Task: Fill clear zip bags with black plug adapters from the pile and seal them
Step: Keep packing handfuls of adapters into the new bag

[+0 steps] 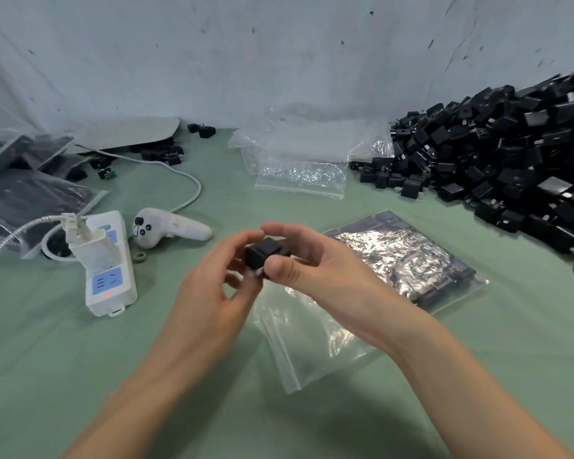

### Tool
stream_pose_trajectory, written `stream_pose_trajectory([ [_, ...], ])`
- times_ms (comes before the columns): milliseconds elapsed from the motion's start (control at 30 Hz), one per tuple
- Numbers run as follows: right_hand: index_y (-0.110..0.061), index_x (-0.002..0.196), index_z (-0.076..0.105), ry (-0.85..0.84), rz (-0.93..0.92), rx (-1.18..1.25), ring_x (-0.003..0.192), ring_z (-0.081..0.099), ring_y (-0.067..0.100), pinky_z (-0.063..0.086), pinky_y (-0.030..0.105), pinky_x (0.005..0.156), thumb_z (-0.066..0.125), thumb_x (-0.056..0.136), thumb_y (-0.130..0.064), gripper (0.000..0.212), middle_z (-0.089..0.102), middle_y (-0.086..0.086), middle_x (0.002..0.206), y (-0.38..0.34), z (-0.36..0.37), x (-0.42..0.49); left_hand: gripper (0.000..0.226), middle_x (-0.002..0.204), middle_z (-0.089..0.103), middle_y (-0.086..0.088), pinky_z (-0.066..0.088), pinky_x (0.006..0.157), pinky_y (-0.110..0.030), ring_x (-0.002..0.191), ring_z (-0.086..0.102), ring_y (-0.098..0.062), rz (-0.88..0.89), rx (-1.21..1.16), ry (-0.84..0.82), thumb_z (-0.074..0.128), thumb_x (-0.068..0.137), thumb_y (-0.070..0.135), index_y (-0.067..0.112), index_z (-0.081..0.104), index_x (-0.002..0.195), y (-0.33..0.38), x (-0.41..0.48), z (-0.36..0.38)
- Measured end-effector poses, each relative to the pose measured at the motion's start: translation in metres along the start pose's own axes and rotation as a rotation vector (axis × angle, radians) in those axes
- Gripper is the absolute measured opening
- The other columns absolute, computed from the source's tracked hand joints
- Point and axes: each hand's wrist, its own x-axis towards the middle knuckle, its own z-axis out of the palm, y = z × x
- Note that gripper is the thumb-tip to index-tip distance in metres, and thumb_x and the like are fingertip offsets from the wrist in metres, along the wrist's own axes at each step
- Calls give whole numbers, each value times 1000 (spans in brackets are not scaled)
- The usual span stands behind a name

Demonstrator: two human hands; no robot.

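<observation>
Tabletop [80,376], near edge: an empty zip bag [312,346] lies flat under the right forearm. Its upper end runs up beneath the hands, and whether its mouth is open cannot be told.

Above it, the right hand [315,270] pinches one black adapter [262,253] between thumb and curled fingers. The left hand [212,283] curls against the adapter's left side. Whether it also holds the bag's lip is unclear.

Risks noted:
- The adapter is held clear of the bag. If the mouth is shut or folded, the adapter is likely to catch on the lip or drop onto the tabletop.
- The film is thin and slack, so the adapter's prongs could snag or pierce it.
- With nothing weighing the bag down, it may slide as the adapter is pushed in.

Just beyond the right hand lies a filled bag [408,263], near enough to be knocked. To the left stand a power strip [110,270] and a controller [169,228]. Further back are spare bags [299,160], and the pile [511,160] slopes along the right, loose enough to spill toward the work area
</observation>
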Motion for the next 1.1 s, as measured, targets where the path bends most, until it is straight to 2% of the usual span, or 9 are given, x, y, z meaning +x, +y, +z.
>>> stream_pose_trajectory([
  [167,-29,123,63,14,-7,-187,98,70,3,52,15,86,81,83,-17,46,72,-8,112,-3,12,-1,55,112,64,27,43,79,-7,96,62,0,45,88,-72,60,80,46,49,46,132,8,-19,-17],
  [267,-32,129,60,-27,6,-262,98,68,-1,51,14,85,81,82,-24,52,69,-12,115,-3,13,0,43,111,66,28,44,77,-9,96,62,0,14,37,-88,58,83,54,46,53,125,4,-18,-18],
  [367,-39,132,56,-48,-23,-389,110,62,-4,50,20,96,72,83,-42,51,65,-17,122,-1,12,-2,30,106,68,26,44,77,-11,94,62,-1,-38,35,-76,63,85,44,44,57,114,-11,-16,-25],
  [433,-40,132,58,6,-141,-638,119,53,-4,44,18,100,64,96,-31,37,58,-19,129,-1,7,-4,29,105,66,31,41,77,-6,97,60,4,-81,113,-98,67,86,36,47,57,110,-27,-20,-30],
  [500,-38,128,63,16,-289,-929,128,45,5,33,18,108,54,100,-8,42,52,-14,139,0,2,-5,37,106,63,36,37,80,-1,101,56,12,-136,191,-170,70,84,30,53,55,109,-41,-27,-36],
  [600,-34,118,69,-50,-438,-1189,135,38,20,28,32,113,53,86,6,54,49,-3,146,6,2,-5,35,111,58,33,39,96,-16,115,51,6,-131,280,-278,68,83,44,57,52,110,-49,-32,-31],
  [700,-28,103,72,-111,-479,-1333,140,38,29,28,43,116,58,85,-4,33,52,3,144,16,10,-4,26,110,51,31,37,94,-24,112,45,1,14,385,-280,55,82,64,49,52,103,-41,-33,-16],
  [867,-20,84,66,-39,-547,-1351,135,45,29,29,45,116,57,87,-12,12,59,4,135,20,7,-2,40,98,48,23,34,91,-29,100,44,-6,109,421,-347,48,86,68,35,63,104,-31,-30,0],
  [1100,-19,85,66,-21,-534,-1282,131,46,29,29,43,114,60,87,-12,9,58,3,134,17,9,-1,32,114,51,25,21,111,-28,117,42,-6,232,333,-580,43,95,64,46,64,111,-30,-16,-5],
])
